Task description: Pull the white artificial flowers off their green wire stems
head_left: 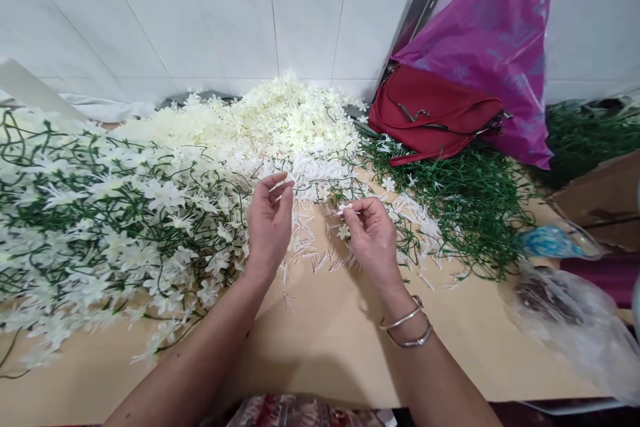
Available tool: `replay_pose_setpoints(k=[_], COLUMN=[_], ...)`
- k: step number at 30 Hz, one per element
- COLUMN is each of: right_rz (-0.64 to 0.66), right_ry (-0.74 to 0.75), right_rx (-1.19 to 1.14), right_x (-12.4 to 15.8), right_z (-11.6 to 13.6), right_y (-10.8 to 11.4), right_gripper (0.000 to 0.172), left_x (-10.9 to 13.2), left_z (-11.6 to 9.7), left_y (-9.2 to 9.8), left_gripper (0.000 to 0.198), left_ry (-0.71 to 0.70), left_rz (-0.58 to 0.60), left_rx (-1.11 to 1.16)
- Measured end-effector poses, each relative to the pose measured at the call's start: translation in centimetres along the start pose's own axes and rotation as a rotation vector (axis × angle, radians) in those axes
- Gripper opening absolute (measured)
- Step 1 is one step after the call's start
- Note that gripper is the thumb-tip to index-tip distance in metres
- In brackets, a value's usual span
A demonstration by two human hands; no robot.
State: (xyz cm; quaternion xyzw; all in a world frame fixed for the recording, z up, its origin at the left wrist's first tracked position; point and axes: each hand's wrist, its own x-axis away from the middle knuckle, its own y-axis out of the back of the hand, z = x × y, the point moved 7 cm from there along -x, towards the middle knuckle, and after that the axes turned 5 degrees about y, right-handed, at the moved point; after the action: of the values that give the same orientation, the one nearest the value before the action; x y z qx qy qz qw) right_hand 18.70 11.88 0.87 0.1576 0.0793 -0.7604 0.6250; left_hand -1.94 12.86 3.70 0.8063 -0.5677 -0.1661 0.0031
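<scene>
The right hand (373, 237) has its grip closed on a small white piece (345, 209), above the worktop (320, 340). The left hand (271, 223) curls beside the heaped white flowers (165, 197); whether its grip holds anything, I cannot tell. Green stems (465, 213) lie to the right, beneath a red bag (435, 110).

White piece (345, 209) partly hidden by right fingers (355, 223); cardboard box (600, 190) cut off; contents (545, 297) of clear bag (597, 350) blurred

There are two hands (270, 225) (374, 239), one red handbag (445, 107), one purple bag (500, 40).
</scene>
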Motion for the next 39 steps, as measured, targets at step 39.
replay_pose_setpoints(k=[39], right_rz=[0.351], right_ry=[-0.488], right_rx=[-0.510], right_x=[1.1], right_z=[-1.0], right_y=[-2.9], right_gripper=[0.039], left_x=[6.1], left_z=[1.9], left_y=[-0.4], left_gripper=[0.032], left_ry=[0.328], left_rz=[0.333], left_rx=[0.270])
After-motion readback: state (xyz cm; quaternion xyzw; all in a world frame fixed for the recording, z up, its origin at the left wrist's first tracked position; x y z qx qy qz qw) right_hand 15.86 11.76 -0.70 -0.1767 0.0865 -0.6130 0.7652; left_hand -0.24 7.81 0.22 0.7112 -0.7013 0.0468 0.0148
